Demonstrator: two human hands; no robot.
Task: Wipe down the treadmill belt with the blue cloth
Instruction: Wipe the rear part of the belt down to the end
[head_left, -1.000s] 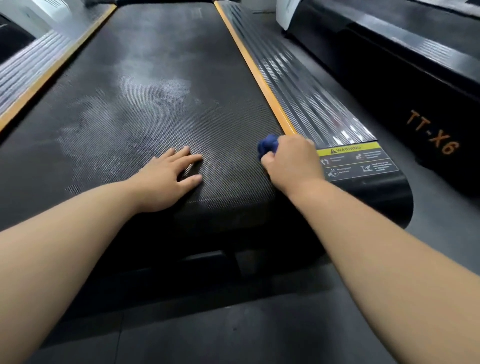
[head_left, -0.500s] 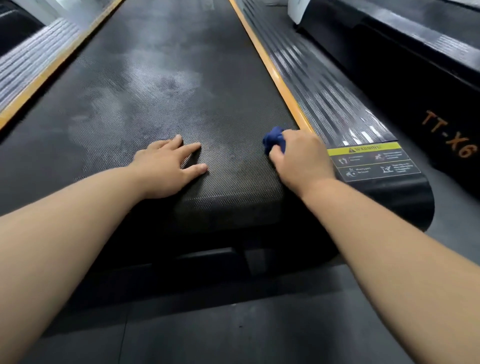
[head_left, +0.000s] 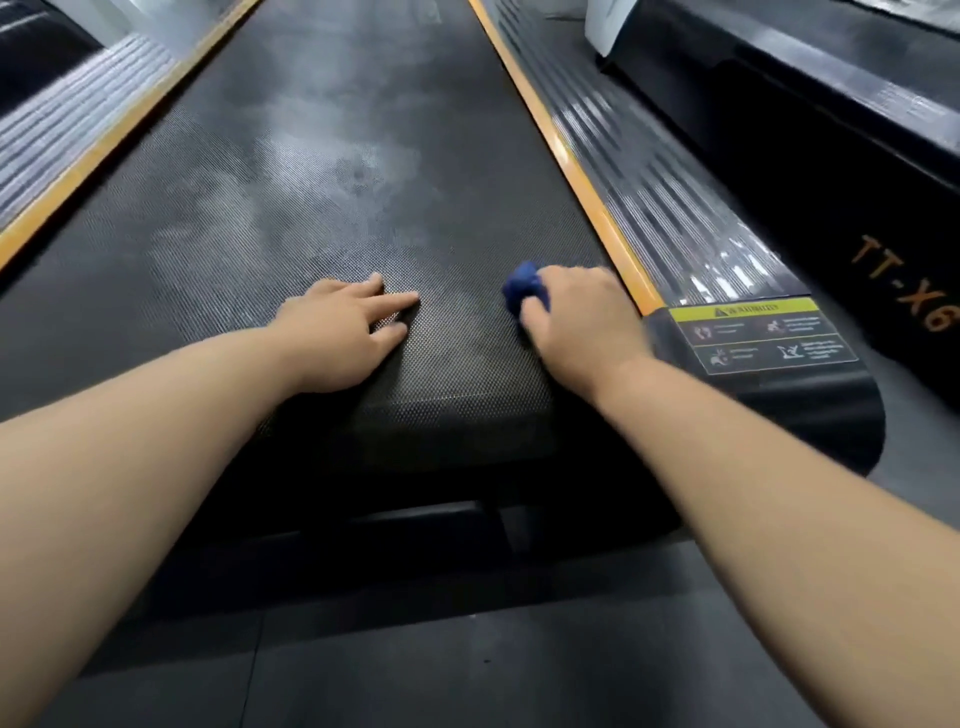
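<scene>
- The treadmill belt (head_left: 322, 208) runs forward from both hands. A pale, hazy film (head_left: 291, 176) lies well ahead of the fingertips, so most of the surface looks not yet wiped.
- The ribbed side rail (head_left: 675, 218) and its orange strip (head_left: 587, 192) run along the outer side of the right hand (head_left: 576, 322). The yellow-headed warning label (head_left: 763, 332) sits just beyond that hand's knuckles on the same side.
- The left hand (head_left: 337, 332) is still flat on the belt with its fingers straight and slightly spread. It holds nothing and seems to be bracing the person.
- The right hand has slid inward over the last second. It was against the end of the orange strip, and bare belt now shows between the two. That reads as a sideways stroke across the near end of the belt, toward the left hand.
- The right hand's fingers are curled round the blue cloth (head_left: 523, 286) and press it onto the belt.
- The cloth is bunched small, and only a wad shows at the inner, thumb side of the fist. The rest is hidden under the palm.
</scene>
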